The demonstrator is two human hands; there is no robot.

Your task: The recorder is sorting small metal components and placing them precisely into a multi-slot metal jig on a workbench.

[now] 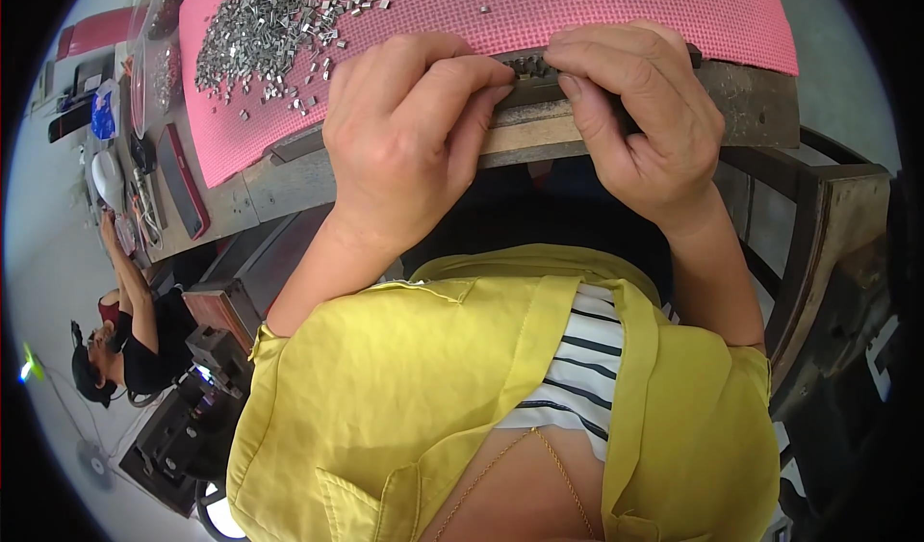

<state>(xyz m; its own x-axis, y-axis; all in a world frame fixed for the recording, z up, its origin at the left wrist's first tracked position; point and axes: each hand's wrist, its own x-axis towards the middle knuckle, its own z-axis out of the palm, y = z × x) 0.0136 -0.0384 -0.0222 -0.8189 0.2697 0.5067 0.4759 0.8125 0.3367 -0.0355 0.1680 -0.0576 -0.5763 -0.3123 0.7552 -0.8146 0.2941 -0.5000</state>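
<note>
A dark bar [535,90] lies along the near edge of the table, with a short row of small metal pieces [526,65] on it. My left hand [399,128] has its thumb and index finger pinched together at the left end of that row. From the other side, my right hand [650,104] curls over the bar, its fingertips drawn together at the row's right end. Whatever sits between the fingertips of either hand is hidden or too small to name. Beyond both hands, a heap of small shiny metal pieces [265,27] spreads over a pink mesh mat [577,3].
A phone in a red case [185,181] and a white rounded device [109,178] with cables lie on the table's left. Clear plastic bags [154,65] stand beyond them. At the far left, another person [135,330] reaches toward the table. A wooden frame [828,244] stands at right.
</note>
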